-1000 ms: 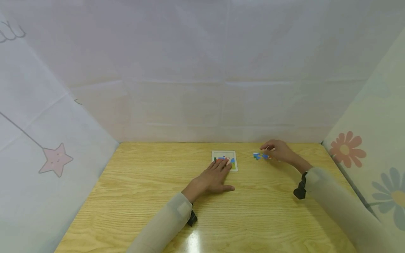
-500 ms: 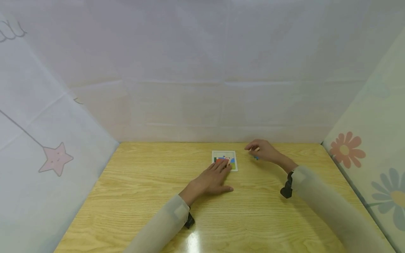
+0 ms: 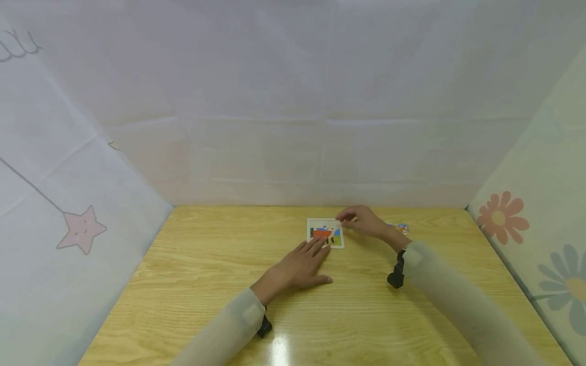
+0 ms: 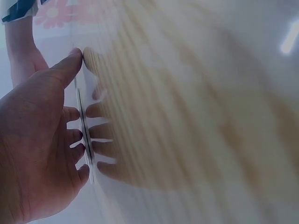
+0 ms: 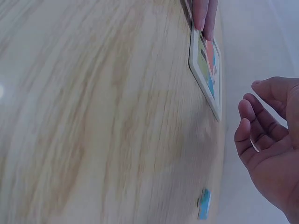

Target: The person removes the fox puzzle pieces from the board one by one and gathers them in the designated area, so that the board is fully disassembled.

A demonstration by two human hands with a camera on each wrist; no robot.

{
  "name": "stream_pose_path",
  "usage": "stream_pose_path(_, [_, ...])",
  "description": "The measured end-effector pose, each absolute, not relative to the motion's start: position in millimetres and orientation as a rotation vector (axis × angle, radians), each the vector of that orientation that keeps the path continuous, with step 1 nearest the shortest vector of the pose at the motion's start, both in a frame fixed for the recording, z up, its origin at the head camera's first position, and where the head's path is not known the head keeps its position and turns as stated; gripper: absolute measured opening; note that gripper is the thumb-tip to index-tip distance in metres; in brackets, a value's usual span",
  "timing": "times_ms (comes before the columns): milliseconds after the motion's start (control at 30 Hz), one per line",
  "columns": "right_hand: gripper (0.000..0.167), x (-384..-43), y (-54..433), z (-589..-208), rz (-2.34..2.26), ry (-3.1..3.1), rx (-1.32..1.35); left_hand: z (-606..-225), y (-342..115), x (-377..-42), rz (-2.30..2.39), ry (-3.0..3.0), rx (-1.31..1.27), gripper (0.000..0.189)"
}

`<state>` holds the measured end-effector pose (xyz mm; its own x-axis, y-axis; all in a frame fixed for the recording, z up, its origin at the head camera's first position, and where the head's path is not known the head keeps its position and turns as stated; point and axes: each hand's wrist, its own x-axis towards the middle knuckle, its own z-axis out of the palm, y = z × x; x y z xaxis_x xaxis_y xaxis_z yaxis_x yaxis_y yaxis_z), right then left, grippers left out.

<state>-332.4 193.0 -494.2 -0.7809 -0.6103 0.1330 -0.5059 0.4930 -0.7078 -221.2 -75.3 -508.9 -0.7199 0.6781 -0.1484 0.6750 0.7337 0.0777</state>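
Note:
A small square picture puzzle board [image 3: 342, 243] with a pale border lies on the wooden table. Its picture shows red, blue and green. My left hand [image 3: 293, 267] rests with spread, straight fingers on the board's near edge, also visible in the left wrist view. Over the board's far right corner is my right hand [image 3: 363, 222], its fingers bent and thumb near them. In the right wrist view this right hand [image 5: 273, 135] hovers beside the board; I cannot tell whether a piece sits between its fingertips. A colourful puzzle piece [image 3: 403, 229] lies right of it.
A blue piece [image 5: 204, 204] lies on the table in the right wrist view. The wooden table [image 3: 220, 254] backs onto a pale cloth wall [image 3: 256, 152], with printed cloth at both sides.
My right hand has moved left from the loose pieces to the board's far right corner. My left hand has drawn back slightly toward me, uncovering more of the picture.

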Motion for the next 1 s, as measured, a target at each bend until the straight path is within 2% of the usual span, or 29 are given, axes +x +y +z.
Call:
stream_pose_path(533, [0.026,-337,153,-504,-1.151,2.575,-0.97,-508,-81,-218,-0.046,2.762,1.07,0.091])
stream_pose_path(1000, [0.028,-333,134,-512,-1.192,2.549,-0.779,-508,-80,-216,-0.044,2.76,1.057,0.091])
